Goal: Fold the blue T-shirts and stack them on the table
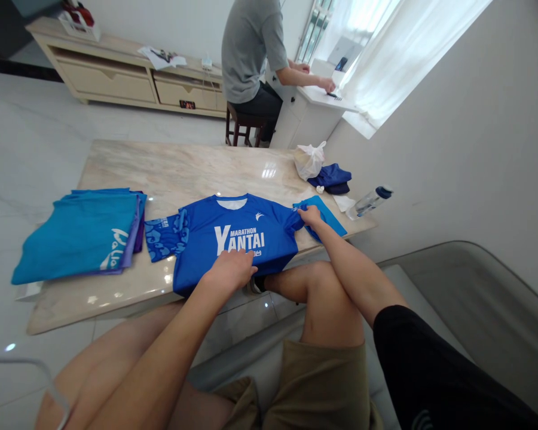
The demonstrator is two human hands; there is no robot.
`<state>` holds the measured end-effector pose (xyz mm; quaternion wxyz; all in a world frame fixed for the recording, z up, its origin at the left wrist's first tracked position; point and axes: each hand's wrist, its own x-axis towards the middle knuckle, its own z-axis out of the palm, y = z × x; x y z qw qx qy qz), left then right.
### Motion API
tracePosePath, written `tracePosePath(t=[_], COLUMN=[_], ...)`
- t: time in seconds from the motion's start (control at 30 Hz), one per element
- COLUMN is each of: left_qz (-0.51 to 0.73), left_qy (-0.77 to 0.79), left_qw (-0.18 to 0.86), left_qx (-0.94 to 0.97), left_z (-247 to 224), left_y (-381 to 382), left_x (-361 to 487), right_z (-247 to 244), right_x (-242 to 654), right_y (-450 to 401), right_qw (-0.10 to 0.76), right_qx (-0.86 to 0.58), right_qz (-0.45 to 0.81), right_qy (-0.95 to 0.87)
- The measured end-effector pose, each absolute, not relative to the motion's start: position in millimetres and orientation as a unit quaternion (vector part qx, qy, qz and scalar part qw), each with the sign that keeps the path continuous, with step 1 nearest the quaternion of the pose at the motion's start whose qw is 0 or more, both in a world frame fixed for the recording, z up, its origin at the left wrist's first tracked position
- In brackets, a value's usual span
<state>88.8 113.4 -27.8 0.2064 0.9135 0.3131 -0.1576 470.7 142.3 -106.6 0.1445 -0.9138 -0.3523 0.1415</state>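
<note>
A blue T-shirt point(278, 221) with white "Marathon Yantai" lettering lies spread over the near edge of the table, its hem hanging toward my legs. My left hand point(233, 272) rests on the lower front, just under the print, fingers laid on the fabric. At the right side, my right hand point(311, 216) pinches the shirt's patterned sleeve. The other sleeve point(167, 236), with its wavy blue pattern, lies flat to the left. Under my right hand, a lighter blue folded cloth point(334, 220) is partly covered.
Folded garments point(83, 230) are stacked at the table's point(161, 167) left end. A white plastic bag point(309, 160), dark blue cloth point(332, 177) and water bottle point(370, 202) stand at the right. Beyond, a person point(251, 54) sits on a stool point(244, 122) at a white desk.
</note>
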Motion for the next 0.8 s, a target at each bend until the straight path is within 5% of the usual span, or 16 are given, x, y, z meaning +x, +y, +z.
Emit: tracePosePath(t=[0.33, 0.67, 0.8], left_qz=[-0.172, -0.184, -0.191], left_qy=[0.306, 0.313, 0.317], left_qw=[0.204, 0.187, 0.185], left_qx=[0.914, 0.913, 0.91], left_z=[-16.4, -10.1, -7.1], left_y=[114.4, 113.3, 112.6], left_x=[84.2, 81.4, 79.8], right_z=[-61.3, -50.4, -54.0], right_x=[413.7, 342.6, 327.7], right_y=[150.6, 178.8, 185.9], right_qw=[-0.004, -0.039, 0.039], right_qx=[-0.903, -0.847, -0.81], right_qz=[0.081, 0.037, 0.134], right_qy=[-0.422, -0.53, -0.57])
